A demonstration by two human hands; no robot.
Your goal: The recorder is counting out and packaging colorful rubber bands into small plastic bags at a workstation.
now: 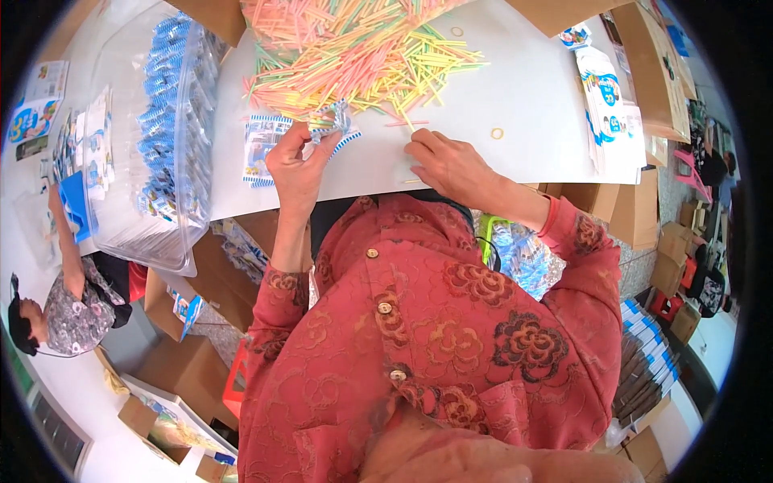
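Left hand [298,165]: grip closed, thumb against fingers, on a small blue-and-white packet [340,118]; pale sticks can be made out at its mouth, so it is judged part-filled. Right hand [455,165]: grip partly closed, fingers curled; a yellow stick [406,115] is seen at the fingertips, but whether it is pinched cannot be told. Just beside the left hand, flat packets [259,146] are laid on the white desk [547,153], apparently unfilled. Just beyond both hands, loose sticks [354,60] are heaped in pink, yellow and green; by this pile, much is judged left to be packed. To the left, many blue-striped packets [169,113] are stacked in rows in a clear bin [137,245]; these are taken as the finished share, though their contents cannot be confirmed
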